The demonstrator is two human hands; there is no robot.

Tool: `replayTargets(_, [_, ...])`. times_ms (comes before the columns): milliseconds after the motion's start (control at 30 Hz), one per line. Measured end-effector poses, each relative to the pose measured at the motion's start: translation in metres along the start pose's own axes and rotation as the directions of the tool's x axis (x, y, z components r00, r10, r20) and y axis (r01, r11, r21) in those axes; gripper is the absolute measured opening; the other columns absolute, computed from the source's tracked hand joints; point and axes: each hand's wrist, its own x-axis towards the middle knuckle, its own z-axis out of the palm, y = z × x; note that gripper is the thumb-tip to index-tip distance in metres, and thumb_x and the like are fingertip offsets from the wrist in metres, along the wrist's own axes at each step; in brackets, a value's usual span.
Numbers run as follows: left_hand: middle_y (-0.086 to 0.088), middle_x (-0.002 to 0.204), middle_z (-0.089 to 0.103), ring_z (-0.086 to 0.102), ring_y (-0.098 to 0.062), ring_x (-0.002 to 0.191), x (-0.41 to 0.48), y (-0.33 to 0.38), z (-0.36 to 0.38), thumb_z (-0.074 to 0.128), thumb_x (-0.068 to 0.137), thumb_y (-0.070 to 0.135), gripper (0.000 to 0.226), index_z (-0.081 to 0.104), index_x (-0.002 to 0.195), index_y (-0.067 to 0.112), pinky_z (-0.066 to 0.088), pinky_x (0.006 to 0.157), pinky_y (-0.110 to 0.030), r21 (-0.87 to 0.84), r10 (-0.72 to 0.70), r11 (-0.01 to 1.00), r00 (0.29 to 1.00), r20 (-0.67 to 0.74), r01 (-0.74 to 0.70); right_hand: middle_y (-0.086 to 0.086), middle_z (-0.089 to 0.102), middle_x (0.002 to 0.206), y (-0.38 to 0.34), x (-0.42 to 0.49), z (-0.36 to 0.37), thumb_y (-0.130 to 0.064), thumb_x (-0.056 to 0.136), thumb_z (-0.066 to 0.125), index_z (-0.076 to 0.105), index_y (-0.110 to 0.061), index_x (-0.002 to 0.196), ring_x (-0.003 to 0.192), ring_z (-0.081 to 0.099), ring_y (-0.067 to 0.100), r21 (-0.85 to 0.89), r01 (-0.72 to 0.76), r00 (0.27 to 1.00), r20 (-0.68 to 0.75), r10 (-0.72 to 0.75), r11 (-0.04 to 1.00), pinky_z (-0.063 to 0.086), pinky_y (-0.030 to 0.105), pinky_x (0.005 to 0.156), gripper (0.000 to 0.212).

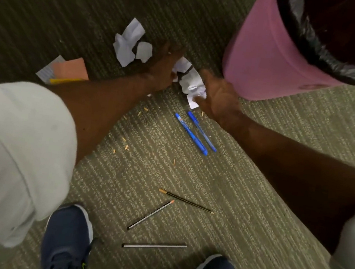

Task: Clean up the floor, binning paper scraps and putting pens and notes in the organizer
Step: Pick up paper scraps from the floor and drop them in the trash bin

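A crumpled white paper wad (190, 80) lies on the carpet just left of the pink bin (263, 62). My left hand (162, 70) presses against its left side and my right hand (219, 99) cups its right side, so both hands hold it between them. More crumpled white scraps (129, 43) lie further left. Two blue pens (194, 132) lie side by side below my right hand. Three thin pencils (157, 219) are scattered near my feet. An orange note (70, 68) with a yellow pen (64, 80) rests at the left.
The pink bin has a black liner (301, 31) and stands at the upper right. My two dark blue shoes (67, 239) stand at the bottom. Small tan crumbs (126, 146) dot the green striped carpet. A grey patterned paper (46, 71) lies under the orange note.
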Motion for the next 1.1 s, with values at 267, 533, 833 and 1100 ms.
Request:
replayTargets(267, [-0.006, 0.103, 0.07, 0.067, -0.021, 0.096, -0.006, -0.001, 0.015, 0.053, 0.092, 0.026, 0.021, 0.067, 0.103, 0.015, 0.056, 0.09, -0.036, -0.038, 0.022, 0.999, 0.982, -0.187, -0.03, 0.008, 0.066, 0.121, 0.002, -0.003, -0.002, -0.027, 0.089, 0.066, 0.061, -0.014, 0.127, 0.108, 0.061, 0.03, 0.035, 0.001, 0.997, -0.076, 0.002, 0.999, 0.044, 0.034, 0.084, 0.041])
replayTargets(533, [-0.008, 0.107, 0.073, 0.066, -0.014, 0.1, -0.047, 0.007, -0.017, 0.062, 0.091, 0.012, 0.02, 0.075, 0.106, 0.006, 0.042, 0.085, -0.007, -0.254, -0.042, 0.967, 0.983, -0.178, -0.005, 0.009, 0.07, 0.106, -0.019, -0.031, -0.024, -0.025, 0.087, 0.069, 0.068, -0.013, 0.109, 0.094, 0.065, 0.028, 0.11, -0.054, 0.993, -0.099, 0.065, 0.992, 0.042, 0.03, 0.072, 0.025])
replayTargets(833, [-0.007, 0.11, 0.075, 0.07, -0.011, 0.094, -0.101, 0.066, -0.102, 0.057, 0.092, 0.009, 0.025, 0.074, 0.11, 0.009, 0.061, 0.08, -0.031, -0.294, -0.046, 0.956, 0.985, -0.166, -0.005, 0.01, 0.068, 0.095, -0.061, -0.07, -0.108, -0.005, 0.08, 0.071, 0.07, -0.011, 0.094, 0.086, 0.065, 0.028, 0.273, -0.061, 0.992, -0.093, 0.09, 0.96, 0.048, 0.034, 0.07, 0.015])
replayTargets(1100, [-0.001, 0.1, 0.075, 0.065, -0.002, 0.085, -0.11, 0.161, -0.179, 0.065, 0.088, 0.012, 0.021, 0.076, 0.106, 0.008, 0.049, 0.075, -0.007, -0.321, -0.036, 0.945, 0.958, -0.285, -0.06, 0.01, 0.07, 0.094, -0.053, -0.086, -0.222, -0.014, 0.082, 0.069, 0.068, -0.01, 0.097, 0.088, 0.066, 0.029, 0.262, -0.032, 0.976, -0.2, 0.087, 0.964, 0.042, 0.028, 0.071, 0.015])
